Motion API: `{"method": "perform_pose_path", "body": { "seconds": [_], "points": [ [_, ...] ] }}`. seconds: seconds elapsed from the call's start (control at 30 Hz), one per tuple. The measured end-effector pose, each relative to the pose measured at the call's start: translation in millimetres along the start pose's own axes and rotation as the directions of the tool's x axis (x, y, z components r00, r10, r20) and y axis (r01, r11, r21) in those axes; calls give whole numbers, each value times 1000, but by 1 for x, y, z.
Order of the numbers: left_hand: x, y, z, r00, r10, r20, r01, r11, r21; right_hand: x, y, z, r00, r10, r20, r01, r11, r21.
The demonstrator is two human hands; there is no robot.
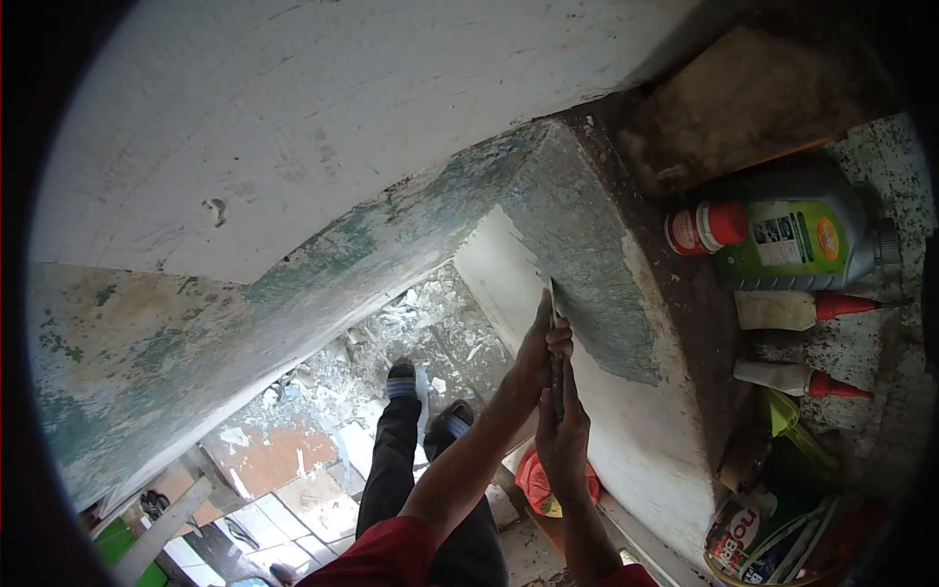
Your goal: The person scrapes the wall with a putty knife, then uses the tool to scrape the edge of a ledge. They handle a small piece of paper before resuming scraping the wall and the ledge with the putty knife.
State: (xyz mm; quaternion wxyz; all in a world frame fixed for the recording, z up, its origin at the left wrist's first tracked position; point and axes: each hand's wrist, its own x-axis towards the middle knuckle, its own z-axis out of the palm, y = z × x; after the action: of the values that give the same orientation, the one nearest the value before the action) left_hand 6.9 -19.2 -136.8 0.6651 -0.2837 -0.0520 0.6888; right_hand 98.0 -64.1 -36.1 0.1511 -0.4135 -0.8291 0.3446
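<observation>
Both of my hands are closed round one scraper (557, 377), whose thin blade meets the wall. My left hand (537, 350) is the upper one, near the blade, and my right hand (563, 430) grips the handle lower down. Around the blade the wall (597, 284) shows rough grey-green where its surface is bare, with smooth white coating (499, 259) to the left and below.
On the ledge at right lie a green-labelled grey bottle (802, 235), a red-capped container (706, 228) and two red-tipped tubes (807, 308). A red bag (533, 481) sits below my hands. White flakes litter the floor (440, 333) near my feet.
</observation>
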Motion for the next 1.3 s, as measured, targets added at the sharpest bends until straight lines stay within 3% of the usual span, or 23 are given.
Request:
{"method": "perform_pose_path", "body": {
  "seconds": [0.07,0.17,0.2,0.3,0.4,0.53,0.63,0.67,0.77,0.8,0.9,0.93,1.0,1.03,1.07,1.17,1.3],
  "points": [
    [2,12,0,998,-22,-53,25,998,52,6,-9,5,999,33,17,-34,998,56],
    [2,29,-2,982,-182,49,188,970,-153,10,-21,14,996,85,31,-88,988,129],
    [0,32,-2,983,-182,-29,181,983,-37,9,-24,18,994,100,34,-104,988,117],
    [-5,30,0,984,-179,-19,178,983,-47,5,-27,23,995,98,-7,-97,990,105],
    [-10,21,16,980,-97,-175,89,995,-51,7,-20,27,992,127,-19,-123,981,151],
    [8,45,-10,970,-222,101,236,958,-161,19,-22,34,985,174,3,-174,979,110],
    [2,40,-9,980,-195,27,197,977,-88,10,-19,37,986,163,-47,-157,982,105],
    [-1,35,-10,979,-195,-59,192,980,-56,6,-19,38,984,166,-68,-156,980,123],
    [0,33,-8,973,-228,-24,225,970,-89,10,-16,44,973,173,-154,-152,978,142],
    [3,38,-8,973,-232,5,229,957,-179,13,-15,46,966,179,-185,-154,978,141],
    [5,48,-6,966,-258,18,255,941,-220,18,-19,49,972,205,-119,-193,975,109],
    [4,48,-5,978,-199,-61,186,967,-174,12,-14,51,975,165,-152,-151,984,100],
    [2,39,-16,974,-215,-70,209,974,-82,4,-3,55,973,73,-219,-57,995,75],
    [2,35,-22,972,-221,-74,219,975,-34,5,-3,51,975,107,-194,-88,991,104],
    [0,32,-19,974,-220,-54,219,976,-19,6,-8,45,976,142,-167,-121,984,132],
    [14,49,-29,946,-236,224,267,956,-119,20,-14,40,979,177,-105,-160,976,150],
    [8,56,-28,989,-146,9,147,989,-26,13,-10,51,982,124,-145,-106,986,127]
  ]
}}
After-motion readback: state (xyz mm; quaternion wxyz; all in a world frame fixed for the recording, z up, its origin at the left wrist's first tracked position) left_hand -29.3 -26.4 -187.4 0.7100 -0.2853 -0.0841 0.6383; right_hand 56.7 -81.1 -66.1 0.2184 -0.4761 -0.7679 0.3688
